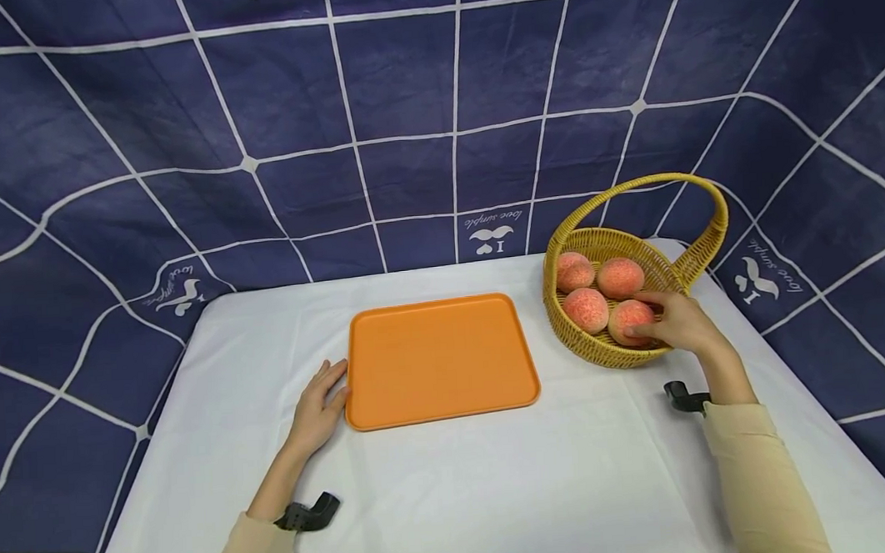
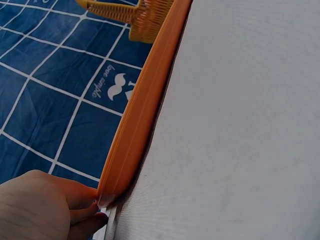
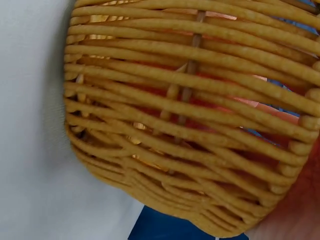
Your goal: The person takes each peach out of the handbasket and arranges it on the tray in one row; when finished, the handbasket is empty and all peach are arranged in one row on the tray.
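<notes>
A yellow wicker basket (image 1: 583, 348) with a tall arched handle holds several pink-orange peaches, among them one peach (image 1: 586, 310) at the front left. Inside its front right part, my right hand (image 1: 673, 321) grips the nearest peach (image 1: 625, 318), thumb and fingers on either side of it. The right wrist view is mostly filled by the basket's woven wall (image 3: 185, 110), which hides most of that hand. My left hand (image 1: 318, 412) rests on the table at the left edge of a flat orange tray (image 1: 439, 360), its fingers extended and touching the rim.
A white cloth (image 1: 499, 491) covers the table. Behind and beside it hangs a dark blue cloth (image 1: 402, 78) with white grid lines. The basket stands to the tray's right, near the table's back right corner, with its handle rising high above the rim.
</notes>
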Demonstrator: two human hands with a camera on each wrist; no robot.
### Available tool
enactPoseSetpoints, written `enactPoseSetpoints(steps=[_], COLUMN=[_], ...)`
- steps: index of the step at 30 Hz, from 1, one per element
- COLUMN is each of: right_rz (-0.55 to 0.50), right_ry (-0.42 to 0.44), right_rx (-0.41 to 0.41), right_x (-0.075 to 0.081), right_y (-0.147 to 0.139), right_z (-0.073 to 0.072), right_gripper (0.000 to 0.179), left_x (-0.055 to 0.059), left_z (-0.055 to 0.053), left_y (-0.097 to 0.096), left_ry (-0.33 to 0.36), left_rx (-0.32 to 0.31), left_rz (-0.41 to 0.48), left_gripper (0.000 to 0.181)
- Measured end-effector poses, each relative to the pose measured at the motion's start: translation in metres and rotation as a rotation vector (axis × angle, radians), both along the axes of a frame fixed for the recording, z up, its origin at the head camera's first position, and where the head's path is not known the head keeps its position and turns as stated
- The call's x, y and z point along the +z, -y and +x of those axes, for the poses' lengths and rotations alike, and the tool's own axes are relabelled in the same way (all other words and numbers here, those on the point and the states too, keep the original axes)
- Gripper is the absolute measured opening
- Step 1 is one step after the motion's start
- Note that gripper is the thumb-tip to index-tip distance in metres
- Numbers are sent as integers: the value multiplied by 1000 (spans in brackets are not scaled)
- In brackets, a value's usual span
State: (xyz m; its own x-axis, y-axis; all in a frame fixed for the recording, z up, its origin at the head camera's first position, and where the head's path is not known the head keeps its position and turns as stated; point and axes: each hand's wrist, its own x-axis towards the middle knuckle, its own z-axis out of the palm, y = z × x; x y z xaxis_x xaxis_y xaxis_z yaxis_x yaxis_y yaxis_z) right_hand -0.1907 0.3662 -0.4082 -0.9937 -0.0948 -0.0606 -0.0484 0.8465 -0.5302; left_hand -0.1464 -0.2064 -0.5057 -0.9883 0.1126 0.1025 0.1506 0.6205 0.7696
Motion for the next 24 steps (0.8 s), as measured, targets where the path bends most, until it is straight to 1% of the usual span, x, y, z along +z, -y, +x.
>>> enactPoseSetpoints(steps=[6,11,15,20,24], right_rz=[5,2,0,-16,-36], right_ry=[8,-29,-48,-77,-131], right_rx=[-9,-20,-45,-95,-122], right_x=[0,0,1,6,15], right_y=[2,4,5,2,2], right_z=[-2,-1,1,8,16], right_gripper=[73,71,72,72,70], left_x=[1,1,0,0,0], left_z=[1,0,0,0,1], left_y=[1,0,0,0,0], left_ry=[5,2,-6,-25,-26], left_rx=[-2,2,3,-2,1], left_rz=[-8,-7,-6,-8,-7], left_gripper=[48,48,48,48,48])
